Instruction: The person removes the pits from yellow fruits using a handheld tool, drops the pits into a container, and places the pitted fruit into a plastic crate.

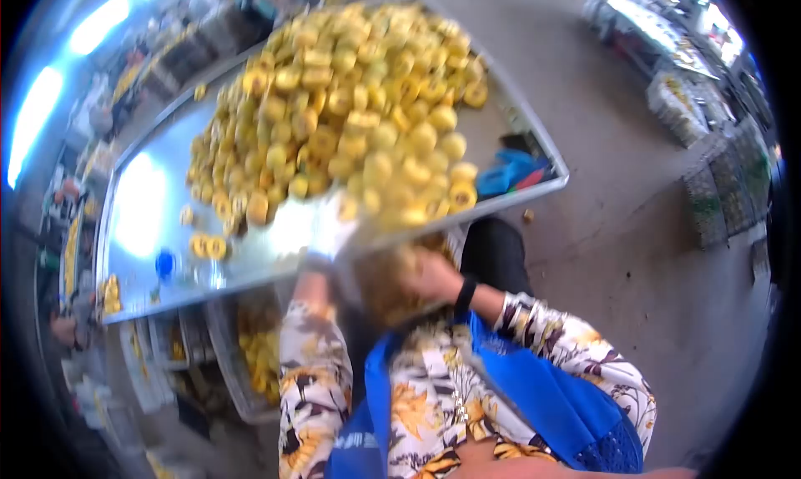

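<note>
Nothing here can be read for certain. The blue apron point(542, 404) carries some white print on its near left part, but it is too blurred to make out.

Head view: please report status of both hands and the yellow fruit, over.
Left hand at silver metal table edge, grip blurred. Right hand holds blurred yellow-brown fruit. Yellow fruit pile ahead.

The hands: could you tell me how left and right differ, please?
The left hand wears a white glove; the right hand is bare, with a black wristband. The left lies at the silver metal tray by yellow fruit; the right sits below it. Both have floral sleeves.
</note>
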A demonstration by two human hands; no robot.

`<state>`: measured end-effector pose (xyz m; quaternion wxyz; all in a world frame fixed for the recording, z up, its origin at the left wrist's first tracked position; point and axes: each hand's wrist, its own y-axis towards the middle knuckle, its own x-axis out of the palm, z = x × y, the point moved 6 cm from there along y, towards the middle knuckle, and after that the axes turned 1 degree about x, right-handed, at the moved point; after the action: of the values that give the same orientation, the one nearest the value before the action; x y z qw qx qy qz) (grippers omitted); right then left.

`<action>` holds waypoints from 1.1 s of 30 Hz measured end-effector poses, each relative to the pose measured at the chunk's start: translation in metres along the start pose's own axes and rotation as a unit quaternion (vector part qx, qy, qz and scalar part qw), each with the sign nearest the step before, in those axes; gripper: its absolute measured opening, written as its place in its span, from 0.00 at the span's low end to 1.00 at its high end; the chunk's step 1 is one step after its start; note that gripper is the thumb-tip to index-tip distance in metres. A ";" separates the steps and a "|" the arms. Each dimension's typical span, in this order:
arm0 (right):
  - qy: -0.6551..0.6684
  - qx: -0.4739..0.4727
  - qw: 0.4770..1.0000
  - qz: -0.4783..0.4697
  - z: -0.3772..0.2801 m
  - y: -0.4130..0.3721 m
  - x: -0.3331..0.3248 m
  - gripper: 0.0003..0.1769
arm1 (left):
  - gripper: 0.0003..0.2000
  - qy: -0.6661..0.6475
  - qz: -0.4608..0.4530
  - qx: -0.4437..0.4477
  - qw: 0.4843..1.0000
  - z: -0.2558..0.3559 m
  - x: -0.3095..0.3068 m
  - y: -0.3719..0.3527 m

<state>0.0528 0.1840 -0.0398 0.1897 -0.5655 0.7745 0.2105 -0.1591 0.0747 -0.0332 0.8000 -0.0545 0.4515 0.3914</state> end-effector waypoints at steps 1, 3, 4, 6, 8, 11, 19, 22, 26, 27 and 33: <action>0.052 0.040 0.998 -0.024 -0.017 0.012 -0.015 0.18 | 0.35 -0.057 0.035 0.047 0.997 0.022 -0.006 -0.015; 0.154 0.132 0.979 -0.038 -0.022 0.029 -0.019 0.22 | 0.33 -0.098 0.049 -0.002 0.994 0.077 -0.031 -0.038; 0.186 0.109 0.976 -0.015 -0.026 0.037 -0.017 0.22 | 0.34 -0.104 0.049 0.006 0.993 0.097 -0.036 -0.050; 0.188 0.036 0.981 0.030 -0.038 0.050 -0.016 0.20 | 0.36 -0.107 0.058 0.039 0.992 0.106 -0.031 -0.064; 0.189 0.085 0.978 -0.003 -0.033 0.053 -0.004 0.17 | 0.40 -0.198 0.029 -0.009 0.980 0.101 -0.021 -0.077; 0.368 0.087 0.925 -0.022 -0.034 0.052 0.004 0.17 | 0.34 -0.686 0.093 -0.127 0.710 0.103 -0.017 -0.089; 0.443 0.163 0.881 0.043 -0.016 0.039 0.037 0.14 | 0.22 -0.789 0.232 -0.239 0.517 0.104 0.012 -0.088; 0.582 0.299 0.756 -0.026 -0.038 0.027 0.035 0.11 | 0.21 -0.619 0.259 -0.214 0.710 0.087 0.015 -0.098; 0.485 0.284 0.824 -0.069 -0.042 0.014 0.046 0.12 | 0.21 -0.368 0.290 -0.220 0.856 0.053 0.012 -0.106; 0.399 0.266 0.873 -0.083 -0.047 0.013 0.044 0.13 | 0.22 -0.532 0.286 -0.268 0.751 0.050 0.010 -0.103; -0.038 0.080 0.990 -0.114 -0.064 0.008 0.038 0.17 | 0.25 -0.677 0.283 -0.325 0.597 0.044 -0.005 -0.112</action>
<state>0.0304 0.1208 -0.0052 0.2861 -0.6250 0.7114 0.1462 -0.0549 0.0144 -0.0338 0.6547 0.1003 -0.3836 0.6435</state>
